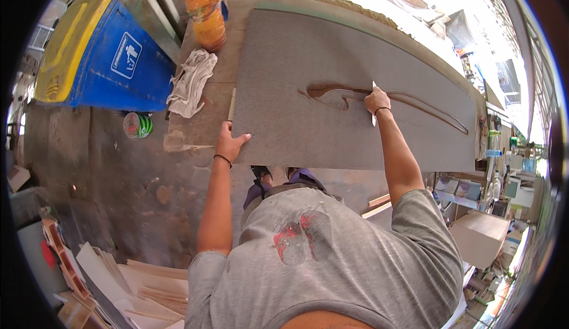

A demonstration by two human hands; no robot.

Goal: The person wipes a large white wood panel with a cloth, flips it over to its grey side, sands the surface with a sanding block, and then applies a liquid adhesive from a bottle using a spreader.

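Note:
A large flat grey board (284,68) lies on the workbench in front of me. My left hand (231,142) grips its near left edge, the thumb stretched over the top and the fingers at the side, partly hidden. Near the middle of the board my right hand (377,100) is closed around a thin white scraper (374,119), seen almost edge-on. Wet brown liquid (320,91) lies on the board in a thick streak left of that hand. A thinner brown loop runs from the hand toward the right end.
A plastic bottle (205,15) of orange-brown liquid and a crumpled white rag (192,83) sit on the bench (222,95) left of the board. Beyond them stands a blue bin (127,62) with a yellow lid. A green tin (138,126) and wood offcuts (148,287) are lower left.

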